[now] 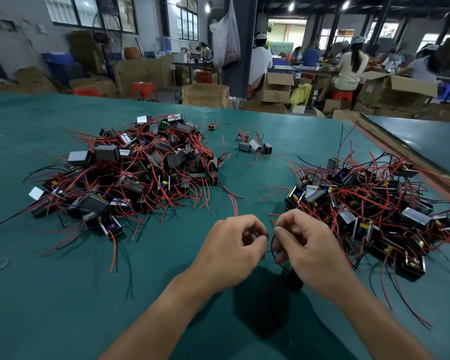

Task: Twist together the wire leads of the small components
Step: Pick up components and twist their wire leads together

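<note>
Your left hand (231, 253) and right hand (307, 248) are nearly touching over the table mat (63, 294). Both have fingers curled, thumb and forefinger pinching the wire leads (272, 246) in the gap between them. The tips themselves are too small to make out. The component (295, 279) hangs just under your right hand, above the mat: a small dark block, mostly in shadow.

Risks from here:
- The leads are thin, springy insulated wire. If your pinch isn't right by the joint, the twist will likely unwind.
- The component dangles free, so its weight could pull the joint apart (rest it on the mat if it does).
- The right pile (361, 203) sits just beside your right hand. Its red leads stick out in every direction and could hook your work or drag a neighbour along.
- Over-twisting bare strands may fray or snap them.

Materials: both the right pile and the left pile (125, 172) are boxy black bodies with shiny grey metal faces and yellow and blue bits, tangled in mostly red wire with some black. A small group (255, 146) lies apart at the far middle. The mat is matte green and flat.
</note>
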`<action>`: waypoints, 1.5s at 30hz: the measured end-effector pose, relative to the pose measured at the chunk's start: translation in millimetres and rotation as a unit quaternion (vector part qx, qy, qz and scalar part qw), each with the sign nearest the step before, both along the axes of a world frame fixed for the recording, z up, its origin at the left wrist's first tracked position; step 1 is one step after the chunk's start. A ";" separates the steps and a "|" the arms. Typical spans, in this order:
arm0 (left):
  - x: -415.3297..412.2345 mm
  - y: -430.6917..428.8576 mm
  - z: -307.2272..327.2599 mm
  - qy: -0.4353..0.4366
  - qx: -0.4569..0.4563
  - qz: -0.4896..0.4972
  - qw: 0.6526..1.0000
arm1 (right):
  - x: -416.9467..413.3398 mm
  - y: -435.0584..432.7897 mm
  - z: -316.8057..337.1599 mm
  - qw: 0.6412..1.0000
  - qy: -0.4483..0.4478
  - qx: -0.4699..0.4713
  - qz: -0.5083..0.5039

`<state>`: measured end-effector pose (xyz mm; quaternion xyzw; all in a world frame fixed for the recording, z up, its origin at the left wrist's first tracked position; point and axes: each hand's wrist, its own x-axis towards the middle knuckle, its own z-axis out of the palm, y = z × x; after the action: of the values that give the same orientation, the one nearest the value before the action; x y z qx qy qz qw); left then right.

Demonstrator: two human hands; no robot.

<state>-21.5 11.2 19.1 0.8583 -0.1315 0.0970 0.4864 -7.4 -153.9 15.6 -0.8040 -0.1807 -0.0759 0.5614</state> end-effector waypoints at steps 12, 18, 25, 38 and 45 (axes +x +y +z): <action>1.9 4.7 3.3 0.019 -0.021 -0.003 1.000 | -4.3 2.8 7.8 1.000 0.001 0.011 0.022; -3.0 4.1 4.9 0.004 0.011 0.008 1.000 | -7.0 2.7 9.5 0.999 -0.014 0.003 0.033; -5.0 1.5 3.3 0.063 -0.062 -0.026 0.996 | -7.9 1.2 12.2 0.999 -0.006 0.050 0.016; -2.4 4.7 8.7 0.111 -0.135 -0.045 0.984 | -10.7 5.6 10.6 0.998 -0.009 0.054 0.007; -2.3 4.7 7.0 0.131 -0.165 -0.084 0.974 | -7.3 2.4 11.6 0.998 -0.059 0.022 0.010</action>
<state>-23.8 15.8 26.1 0.7577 -0.1204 -0.0367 0.6404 -14.7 -151.5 27.2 -0.7839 -0.2196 -0.1219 0.5678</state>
